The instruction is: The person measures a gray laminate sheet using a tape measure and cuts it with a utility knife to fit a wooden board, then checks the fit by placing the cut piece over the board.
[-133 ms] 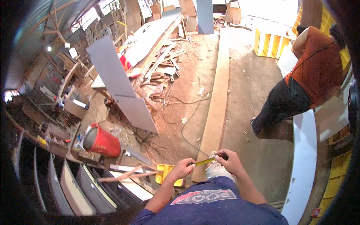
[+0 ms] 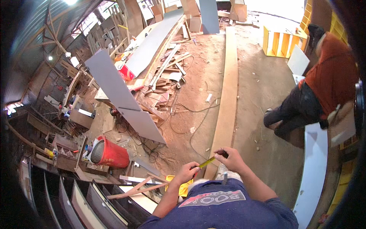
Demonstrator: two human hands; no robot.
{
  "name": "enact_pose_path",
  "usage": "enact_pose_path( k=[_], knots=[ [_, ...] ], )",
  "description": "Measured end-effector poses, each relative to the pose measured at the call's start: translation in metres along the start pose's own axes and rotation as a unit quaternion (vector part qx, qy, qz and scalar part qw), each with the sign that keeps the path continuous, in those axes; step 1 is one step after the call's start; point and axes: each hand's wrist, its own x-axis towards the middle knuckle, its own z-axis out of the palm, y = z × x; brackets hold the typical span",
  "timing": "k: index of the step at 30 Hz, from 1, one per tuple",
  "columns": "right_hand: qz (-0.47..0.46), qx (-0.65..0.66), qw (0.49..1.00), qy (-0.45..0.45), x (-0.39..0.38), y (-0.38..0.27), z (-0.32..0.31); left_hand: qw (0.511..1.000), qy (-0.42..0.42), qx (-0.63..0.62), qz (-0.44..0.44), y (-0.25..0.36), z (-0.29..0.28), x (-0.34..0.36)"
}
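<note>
The measuring tape (image 2: 207, 162) looks smooth metal, the bucket (image 2: 115, 153) glossy plastic, the long board (image 2: 228, 95) matt wood.

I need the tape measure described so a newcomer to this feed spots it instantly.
Follow the long brown board down the picture to the dark-blue shirt. Just above that shirt, the tape measure stretches between the left hand and the right hand. Unlike the bulkier yellow object beside the left forearm, it is a thin, straight yellow strip.
</note>
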Motion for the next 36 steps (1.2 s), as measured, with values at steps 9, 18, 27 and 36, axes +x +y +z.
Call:
enact_pose_path(
  k=[9, 18, 27, 36],
  knots=[
    [-0.01, -0.145, 0.984, -0.102, 0.27, -0.001, -0.104, 0.994, 0.049, -0.093, -0.027, 0.074, -0.07, 0.251],
    [0.07, -0.124, 0.989, 0.024, 0.495, 0.001, -0.302, 0.989, -0.078, -0.012, 0.122, 0.191, -0.113, 0.604],
    [0.093, 0.223, 0.966, 0.088, 0.739, 0.038, -0.452, 0.984, -0.036, 0.02, 0.172, 0.306, -0.223, 0.846],
    [0.078, 0.092, 0.983, -0.138, 1.1, -0.027, -0.434, 0.984, 0.159, -0.08, -0.018, 0.284, -0.342, 0.967]
  ],
)
